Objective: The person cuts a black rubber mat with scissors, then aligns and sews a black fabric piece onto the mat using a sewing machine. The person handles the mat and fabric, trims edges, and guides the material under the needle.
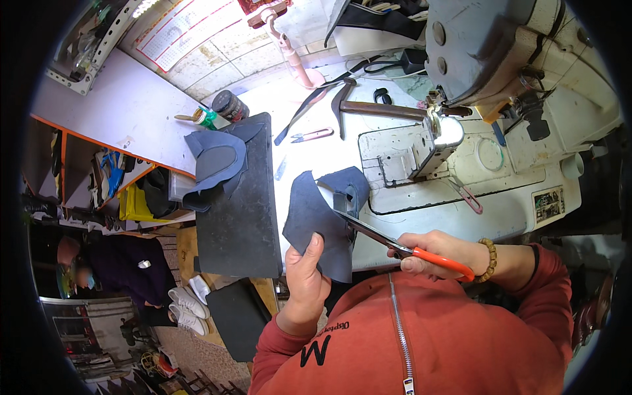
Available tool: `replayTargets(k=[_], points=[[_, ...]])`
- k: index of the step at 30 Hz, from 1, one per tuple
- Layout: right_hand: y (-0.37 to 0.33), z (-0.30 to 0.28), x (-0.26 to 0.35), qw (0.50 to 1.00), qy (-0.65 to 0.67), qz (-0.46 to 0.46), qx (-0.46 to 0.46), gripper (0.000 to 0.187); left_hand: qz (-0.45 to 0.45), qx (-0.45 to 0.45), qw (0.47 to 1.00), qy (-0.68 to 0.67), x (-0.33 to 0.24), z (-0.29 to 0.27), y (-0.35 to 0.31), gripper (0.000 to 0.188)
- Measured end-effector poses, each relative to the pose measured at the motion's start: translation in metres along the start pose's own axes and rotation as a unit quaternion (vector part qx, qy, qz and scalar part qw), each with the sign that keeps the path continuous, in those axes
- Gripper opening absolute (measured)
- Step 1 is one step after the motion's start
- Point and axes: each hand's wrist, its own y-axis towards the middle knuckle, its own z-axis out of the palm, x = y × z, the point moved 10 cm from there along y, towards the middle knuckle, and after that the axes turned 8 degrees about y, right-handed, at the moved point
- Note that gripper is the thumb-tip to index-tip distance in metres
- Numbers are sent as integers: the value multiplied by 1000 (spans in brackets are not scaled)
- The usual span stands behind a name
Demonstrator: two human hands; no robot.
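Note:
A dark blue-grey piece of leather-like sheet [315,214] is pinched in my left hand [307,276], the thumb lying on top of it. My right hand [438,253] is closed round scissors with orange handles [444,262]. Their dark blades [368,230] reach left to the sheet's right edge, by a cut-out gap; whether they are parted I cannot tell. Behind that gap a curled part [352,184] of the same dark material stands up. Stacked dark cut pieces [220,161] lie on a black board [237,230] to the left.
A sewing machine [484,52] fills the right, its metal arm [424,158] rising from the white table. A hammer [382,108], two pink-handled thread snips [313,135], a black strap [309,108] and a jar [229,105] lie around. A person [125,270] is at the far left.

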Motion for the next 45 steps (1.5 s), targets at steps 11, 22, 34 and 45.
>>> replayTargets(k=[11, 22, 34, 45], points=[[-12, 7, -8, 982, 147, 116, 32, 44, -6, -4, 1000, 26, 1, 3, 0, 27], [-4, -2, -1, 996, 56, -53, -38, 31, -14, -4, 1000, 24, 1, 4, 1, 28], [-58, -70, -51, 908, -185, -107, -361, 43, 3, 19, 1000, -2, -13, -39, 15, 22], [-143, -150, -136, 745, -270, -28, -610, 57, -177, 115, 965, -154, 31, 50, 55, 19]])
